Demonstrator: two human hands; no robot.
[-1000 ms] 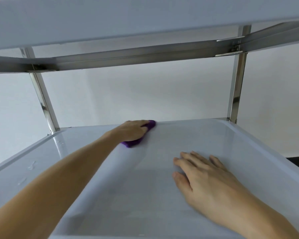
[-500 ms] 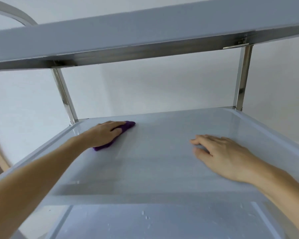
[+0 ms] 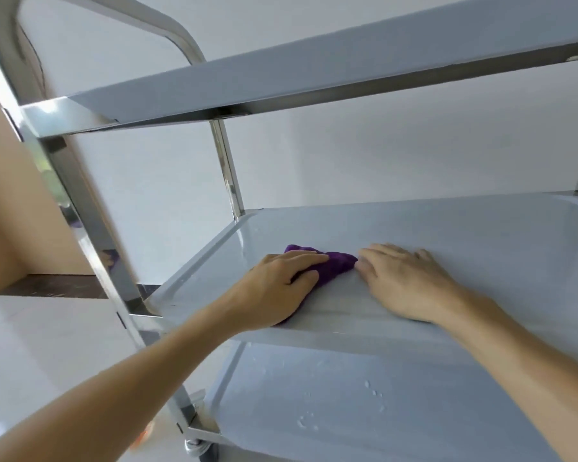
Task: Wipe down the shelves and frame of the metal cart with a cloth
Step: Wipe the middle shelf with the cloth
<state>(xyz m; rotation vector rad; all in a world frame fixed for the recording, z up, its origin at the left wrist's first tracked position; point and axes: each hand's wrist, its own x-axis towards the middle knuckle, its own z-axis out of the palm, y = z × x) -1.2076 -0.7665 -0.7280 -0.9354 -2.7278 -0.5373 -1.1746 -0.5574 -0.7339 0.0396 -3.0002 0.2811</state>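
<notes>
A: Cloth (image 3: 327,265), purple, bunched, centre of frame on the middle shelf (image 3: 464,235), toward its left half. Risk?

B: I'd say streaks. The wad looks small against that shelf, so a fast pass could skip the raised rim and the far left corner by the rear post (image 3: 227,175). Droplets sit on the bottom shelf (image 3: 374,411), lower centre, and it doesn't look wiped yet. Dragging a damp cloth could just smear them.

A: Anything else?

B: Cart's on a caster (image 3: 199,451), bottom of frame. Hard push sideways might roll it, judging by the lean.

A: Hands?

B: Left hand (image 3: 277,288) lies palm-down over the cloth, fingers curled onto it, pressing it to the shelf, forearm running in from lower left. Right hand (image 3: 404,281) flat on the shelf just right of the cloth, fingers straight and spread, fingertips touching or nearly touching the purple edge. Holding nothing, seems to brace.

A: Frame?

B: Shiny upright (image 3: 80,208) on the left, no hand on it.
</notes>
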